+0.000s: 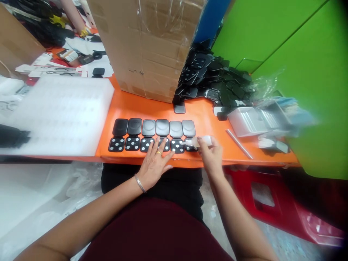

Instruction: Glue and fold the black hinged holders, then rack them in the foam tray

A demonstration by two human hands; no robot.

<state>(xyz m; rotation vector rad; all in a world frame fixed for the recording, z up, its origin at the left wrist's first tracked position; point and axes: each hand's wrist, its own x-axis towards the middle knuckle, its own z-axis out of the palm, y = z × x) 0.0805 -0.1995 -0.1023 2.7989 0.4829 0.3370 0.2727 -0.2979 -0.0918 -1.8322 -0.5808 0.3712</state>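
Observation:
Several black hinged square cases point(132, 143) lie unfolded in a row along the front of the orange table point(206, 125). Their near halves carry round whitish spots; the far halves are plain and shiny. My left hand point(154, 159) rests with fingers spread over the near halves in the middle of the row, a ring on one finger. In my right hand point(212, 154) is a small white squeeze bottle point(202, 140), held tilted. Its thin nozzle points left, over the gap between the two rightmost near halves. Whether the tip touches anything I cannot tell.
A tall cardboard box point(146, 50) stands behind the row, with a heap of black pieces point(214, 78) to its right. White foam point(59, 112) lies on the left. A white box point(248, 121) and a thin rod point(239, 144) are at right, near a green panel point(307, 79).

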